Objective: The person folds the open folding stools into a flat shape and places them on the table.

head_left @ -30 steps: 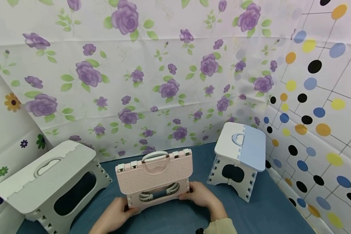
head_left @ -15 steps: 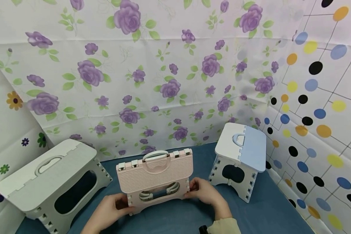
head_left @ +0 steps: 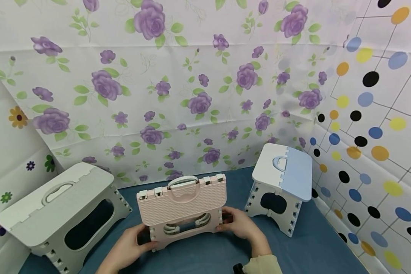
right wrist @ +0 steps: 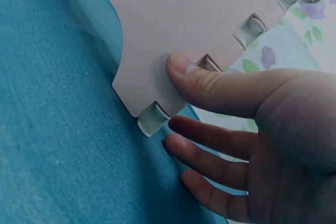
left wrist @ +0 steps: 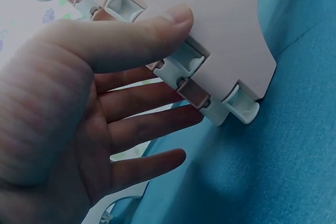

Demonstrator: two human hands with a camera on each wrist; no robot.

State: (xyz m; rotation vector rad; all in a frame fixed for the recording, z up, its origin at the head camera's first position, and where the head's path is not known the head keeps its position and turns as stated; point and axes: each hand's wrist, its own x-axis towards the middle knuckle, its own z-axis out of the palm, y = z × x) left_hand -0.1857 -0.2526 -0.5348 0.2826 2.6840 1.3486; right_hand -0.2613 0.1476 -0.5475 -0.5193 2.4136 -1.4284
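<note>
A pink folding stool (head_left: 181, 205) stands upright on the blue cloth, its top folded, with white hinges and a white loop handle along the upper edge. At its left side, my left hand (head_left: 128, 245) has its thumb on the leg panel; the left wrist view shows that hand (left wrist: 100, 93) with fairly straight fingers spread by the panel (left wrist: 226, 30)'s hinged edge. My right hand (head_left: 239, 228) is at the opposite side. In the right wrist view its thumb touches the pink panel (right wrist: 163, 35), and the hand (right wrist: 236, 124)'s other fingers hang relaxed beside the lower corner.
A grey-white stool (head_left: 61, 201) stands unfolded on the left. On the right is a smaller unfolded stool (head_left: 282, 171) with a white and light blue top. Floral sheeting (head_left: 188, 87) hangs behind, and dotted sheeting (head_left: 373, 133) hangs at the right.
Both hands have loosened and shifted slightly outward, the right one also a little up, with wider gaps between thumbs and fingers. The pink stool has stayed in nearly the same place.
</note>
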